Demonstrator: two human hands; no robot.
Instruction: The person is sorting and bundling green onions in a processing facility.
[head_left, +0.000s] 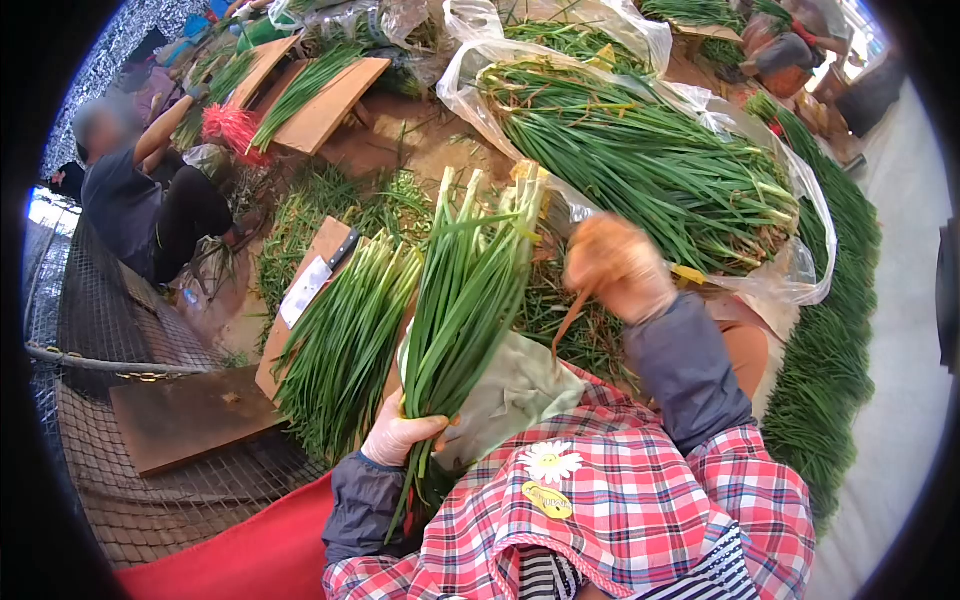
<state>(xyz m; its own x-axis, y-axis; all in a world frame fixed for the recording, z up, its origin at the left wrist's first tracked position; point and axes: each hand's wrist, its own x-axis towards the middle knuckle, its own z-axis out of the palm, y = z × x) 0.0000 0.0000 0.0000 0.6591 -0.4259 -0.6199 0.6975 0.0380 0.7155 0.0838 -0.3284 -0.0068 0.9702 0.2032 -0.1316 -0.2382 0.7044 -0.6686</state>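
Note:
My left hand [408,436], in a thin glove, grips the leafy lower end of a bunch of garlic chives [465,290]. The bunch's pale stem ends point up and away from me. My right hand [618,268] is raised to the right of it, smeared by motion, in a brown-stained glove. A thin brown strip [568,328] hangs from its closed fingers. Left of the held bunch, a pile of chives [345,345] lies on a wooden board [272,345]. A cleaver [308,288] with a dark handle rests on the board's upper part.
A clear plastic bag [815,240] full of chives [640,150] lies ahead on the right. More chives [825,370] lie along a pale sheet [910,300]. Another person [135,200] sits at the left by tilted boards [335,105] and red strands [235,130]. A brown panel [195,420] lies near left.

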